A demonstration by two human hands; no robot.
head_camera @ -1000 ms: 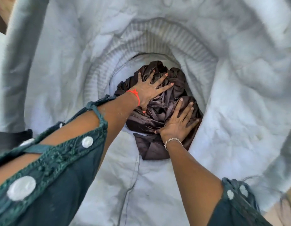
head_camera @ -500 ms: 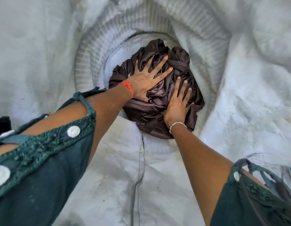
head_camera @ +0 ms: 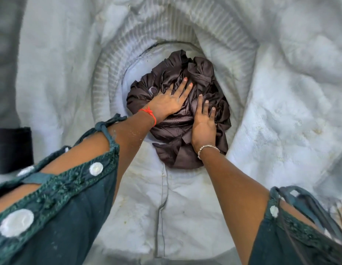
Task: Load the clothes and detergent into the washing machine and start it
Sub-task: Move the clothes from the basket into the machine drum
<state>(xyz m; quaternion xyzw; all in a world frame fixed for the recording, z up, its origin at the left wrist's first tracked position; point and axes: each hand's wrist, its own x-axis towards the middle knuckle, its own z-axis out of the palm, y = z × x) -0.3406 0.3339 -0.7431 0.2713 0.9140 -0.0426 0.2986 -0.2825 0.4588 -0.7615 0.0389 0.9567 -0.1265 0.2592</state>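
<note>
Pressing down on dark clothes [head_camera: 202, 73] with left hand [head_camera: 167, 104] and right hand [head_camera: 203, 128] laid flat, fingers spread; judged done to seat load low in tub [head_camera: 107, 100].

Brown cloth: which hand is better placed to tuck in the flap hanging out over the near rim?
Right, probably. The right hand lies flat on the brown cloth with its heel beside the flap; the left hand presses farther in.

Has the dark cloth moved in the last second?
Yes, slightly: the cloth has gone farther into the opening; less of its flap lies over the near rim.
</note>
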